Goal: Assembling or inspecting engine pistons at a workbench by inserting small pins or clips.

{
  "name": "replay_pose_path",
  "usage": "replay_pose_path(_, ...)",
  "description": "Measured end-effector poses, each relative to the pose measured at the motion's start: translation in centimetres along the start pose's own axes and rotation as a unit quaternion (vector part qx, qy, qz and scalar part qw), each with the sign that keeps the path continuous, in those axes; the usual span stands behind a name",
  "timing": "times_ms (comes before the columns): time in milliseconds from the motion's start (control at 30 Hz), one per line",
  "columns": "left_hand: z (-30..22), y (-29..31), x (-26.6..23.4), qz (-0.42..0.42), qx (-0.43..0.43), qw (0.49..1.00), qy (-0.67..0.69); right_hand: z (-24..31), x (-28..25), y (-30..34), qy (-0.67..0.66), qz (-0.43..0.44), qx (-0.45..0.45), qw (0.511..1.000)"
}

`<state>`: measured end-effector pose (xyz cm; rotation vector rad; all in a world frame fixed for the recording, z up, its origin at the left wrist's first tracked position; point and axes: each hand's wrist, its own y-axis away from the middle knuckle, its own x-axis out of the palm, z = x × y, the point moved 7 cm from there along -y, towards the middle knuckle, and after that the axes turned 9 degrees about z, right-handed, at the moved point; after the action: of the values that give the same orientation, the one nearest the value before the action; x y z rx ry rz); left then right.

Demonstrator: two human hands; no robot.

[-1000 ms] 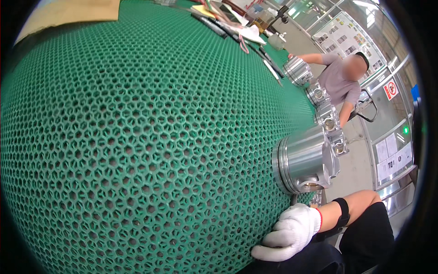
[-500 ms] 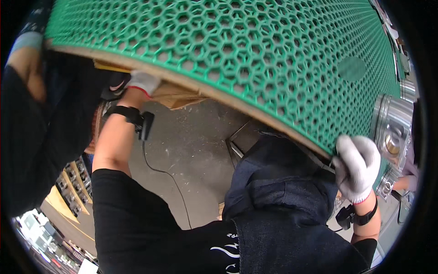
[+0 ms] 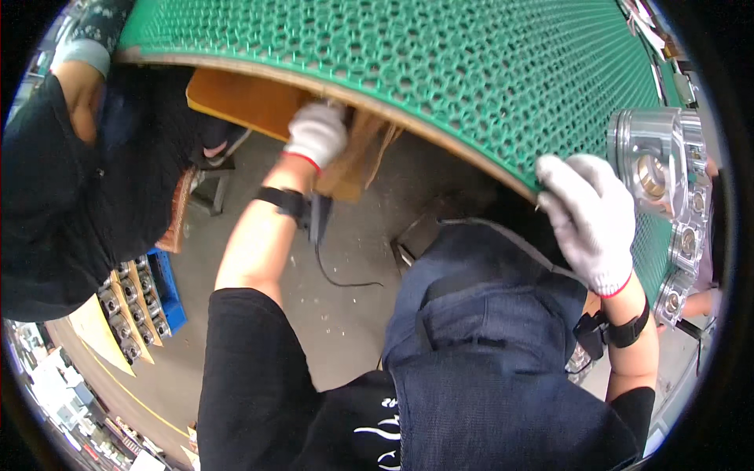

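Note:
My left hand [image 3: 316, 135], in a white knit glove, reaches under the front edge of the table. Its fingers are bent and blurred, and a small greyish thing by their tips cannot be made out. Beside it are an orange-yellow bin [image 3: 245, 100] and brown paper or cardboard [image 3: 355, 161]. My right hand [image 3: 587, 213], gloved too, is at the table edge [image 3: 471, 155], its fingers curled over the rim and the thumb beneath. Across the tabletop lies a green mat [image 3: 408, 74] with a honeycomb of holes.
Shiny metal pistons [image 3: 650, 161] stand on the mat at the right. Another person's arm [image 3: 82, 90] rests by the table's left end. Lower left, more pistons [image 3: 129, 314] sit in rows between cardboard strips, beside a blue crate [image 3: 166, 292]. A black cable [image 3: 345, 282] hangs from my left wrist.
My left hand has moved right along the underside of the table edge, and more of the orange-yellow bin shows. The view has shifted; my right hand stays at the table edge.

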<state>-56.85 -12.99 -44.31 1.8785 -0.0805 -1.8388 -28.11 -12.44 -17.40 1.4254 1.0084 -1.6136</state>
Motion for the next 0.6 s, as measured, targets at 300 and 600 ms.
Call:
replay_pose_path(300,2.8,-4.3,-1.8,-0.237,0.078,0.968,-0.036,-0.7,0.3,0.6,-0.022,0.000,0.006,1.000)
replay_pose_path(600,-3.7,0.0,8.4,0.055,-0.058,0.976,0.201,-0.3,0.3,0.1,-0.038,-0.009,-0.002,0.999)
